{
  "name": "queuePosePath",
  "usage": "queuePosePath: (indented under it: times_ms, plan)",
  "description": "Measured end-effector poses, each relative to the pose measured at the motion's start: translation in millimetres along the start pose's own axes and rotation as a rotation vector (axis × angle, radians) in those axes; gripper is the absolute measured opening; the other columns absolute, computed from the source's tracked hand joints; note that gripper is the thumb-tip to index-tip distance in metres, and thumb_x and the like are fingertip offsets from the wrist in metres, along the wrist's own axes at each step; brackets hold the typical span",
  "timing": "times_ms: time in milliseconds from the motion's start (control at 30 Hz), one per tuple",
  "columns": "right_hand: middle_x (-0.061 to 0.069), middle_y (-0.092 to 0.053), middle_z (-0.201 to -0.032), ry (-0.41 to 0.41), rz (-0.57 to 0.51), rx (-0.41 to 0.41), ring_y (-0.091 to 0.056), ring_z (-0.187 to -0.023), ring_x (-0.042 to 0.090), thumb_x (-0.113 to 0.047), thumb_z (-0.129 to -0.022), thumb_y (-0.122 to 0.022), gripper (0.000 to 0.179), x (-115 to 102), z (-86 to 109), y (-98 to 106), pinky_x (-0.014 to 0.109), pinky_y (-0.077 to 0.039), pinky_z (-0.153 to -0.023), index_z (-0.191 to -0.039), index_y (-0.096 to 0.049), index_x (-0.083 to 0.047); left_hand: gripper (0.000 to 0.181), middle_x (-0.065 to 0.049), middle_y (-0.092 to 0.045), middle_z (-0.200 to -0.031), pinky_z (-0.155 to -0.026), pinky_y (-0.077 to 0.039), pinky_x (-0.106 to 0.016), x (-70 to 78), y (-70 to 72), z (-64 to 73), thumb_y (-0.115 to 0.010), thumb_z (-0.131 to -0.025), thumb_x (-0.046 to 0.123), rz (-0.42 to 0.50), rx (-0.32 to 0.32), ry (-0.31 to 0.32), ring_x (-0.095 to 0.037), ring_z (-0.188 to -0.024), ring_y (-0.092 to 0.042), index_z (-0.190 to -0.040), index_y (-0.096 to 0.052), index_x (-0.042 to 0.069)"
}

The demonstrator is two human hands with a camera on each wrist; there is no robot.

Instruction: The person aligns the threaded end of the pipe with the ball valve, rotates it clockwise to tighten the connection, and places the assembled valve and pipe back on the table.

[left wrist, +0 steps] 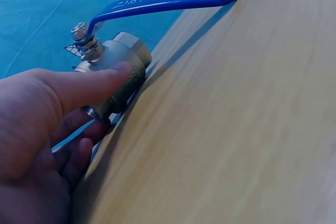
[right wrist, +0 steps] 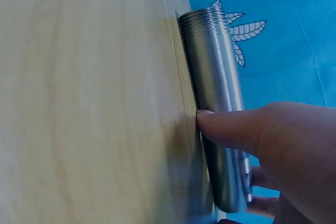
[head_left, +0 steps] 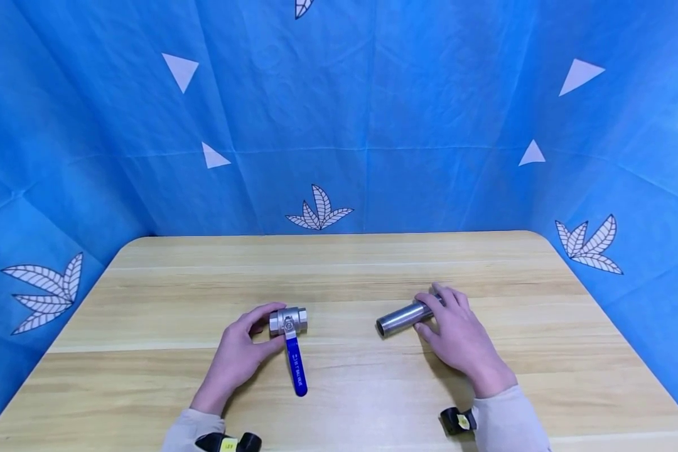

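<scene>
On the left of the table lies a steel ball valve (head_left: 280,321) with a long blue lever handle (head_left: 296,369) pointing toward the person. My left hand (head_left: 238,353) holds the valve body from its left side, thumb on the near side and fingers behind. The left wrist view shows the thumb (left wrist: 100,83) along the metal body, under the handle. To the right, a metal pipe (head_left: 400,320) lies at a slant, its open end facing left. My right hand (head_left: 457,333) grips its far right part between thumb and fingers. Threads (right wrist: 206,22) ring one pipe end in the right wrist view.
Both things are on a light wooden table (head_left: 339,263) with rounded back corners. A blue cloth (head_left: 339,113) printed with white leaves and triangles hangs behind the table and at both sides. Dark wrist cameras (head_left: 457,420) sit at both cuffs.
</scene>
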State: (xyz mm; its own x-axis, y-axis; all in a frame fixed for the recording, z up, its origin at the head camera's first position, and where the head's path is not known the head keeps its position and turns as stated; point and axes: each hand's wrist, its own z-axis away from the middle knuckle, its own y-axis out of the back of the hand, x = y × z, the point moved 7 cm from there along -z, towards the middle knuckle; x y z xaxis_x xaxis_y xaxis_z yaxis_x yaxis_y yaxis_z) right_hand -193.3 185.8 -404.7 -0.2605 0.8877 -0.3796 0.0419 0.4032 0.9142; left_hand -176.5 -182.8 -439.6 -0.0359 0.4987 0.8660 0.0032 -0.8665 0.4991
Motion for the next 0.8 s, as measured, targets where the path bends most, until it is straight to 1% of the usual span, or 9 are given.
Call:
queuePosePath:
  times_ms: [133, 300, 467, 567, 700, 800]
  plan:
    - [0.028, -0.054, -0.156, -0.006, 0.026, 0.004, -0.049, -0.141, 0.049, -0.024, -0.096, -0.08, 0.055, 1.1, 0.3, 0.2, 0.072, -0.051, -0.11, -0.148, -0.064, -0.012, 0.057, -0.012, -0.068, -0.144, -0.12, -0.052, -0.054, -0.4, -0.1, 0.1, -0.084, -0.092, 0.01, -0.017, -0.008, 0.011, -0.032, -0.135, -0.063, -0.144, -0.068, 0.026]
    - [0.027, -0.057, -0.153, -0.008, 0.043, 0.012, -0.055, -0.135, 0.049, -0.025, -0.096, -0.081, 0.059, 1.1, 0.1, 2.0, 0.07, -0.054, -0.107, -0.151, -0.063, -0.014, 0.055, -0.014, -0.065, -0.145, -0.122, -0.05, -0.052, -0.2, -2.0, -0.5, -0.081, -0.096, 0.014, -0.033, -0.02, 0.005, -0.033, -0.137, -0.06, -0.147, -0.066, 0.022]
    - [0.027, -0.058, -0.152, -0.014, 0.042, 0.012, -0.056, -0.134, 0.049, -0.026, -0.096, -0.081, 0.06, 1.5, -0.2, 2.4, 0.07, -0.055, -0.105, -0.151, -0.063, -0.014, 0.052, -0.012, -0.062, -0.149, -0.123, -0.049, -0.051, 3.9, -3.6, -0.7, -0.078, -0.099, 0.016, -0.056, -0.012, -0.053, -0.032, -0.143, -0.053, -0.149, -0.063, 0.014]
    - [0.027, -0.058, -0.153, -0.019, 0.044, 0.006, -0.056, -0.135, 0.049, -0.027, -0.096, -0.08, 0.06, 2.3, -0.8, 1.7, 0.07, -0.054, -0.106, -0.152, -0.062, -0.014, 0.052, -0.011, -0.061, -0.15, -0.123, -0.049, -0.052, 6.3, -3.6, -0.1, -0.076, -0.101, 0.016, -0.068, 0.001, -0.083, -0.033, -0.145, -0.052, -0.15, -0.061, 0.011]
    - [0.026, -0.058, -0.151, -0.017, 0.049, 0.009, -0.057, -0.134, 0.049, -0.027, -0.096, -0.08, 0.06, 2.6, -1.0, 1.8, 0.07, -0.054, -0.106, -0.151, -0.062, -0.014, 0.055, -0.01, -0.063, -0.146, -0.122, -0.049, -0.055, 7.4, -4.2, 0.8, -0.075, -0.101, 0.013, -0.052, -0.005, -0.091, -0.034, -0.142, -0.056, -0.154, -0.059, 0.017]
    - [0.026, -0.059, -0.151, -0.016, 0.053, 0.012, -0.058, -0.133, 0.049, -0.028, -0.096, -0.081, 0.06, 2.5, -0.5, 2.5, 0.069, -0.054, -0.106, -0.151, -0.063, -0.014, 0.056, -0.008, -0.064, -0.145, -0.123, -0.048, -0.055, 7.6, -4.9, 1.0, -0.073, -0.102, 0.011, -0.036, -0.013, -0.093, -0.032, -0.141, -0.056, -0.155, -0.059, 0.023]
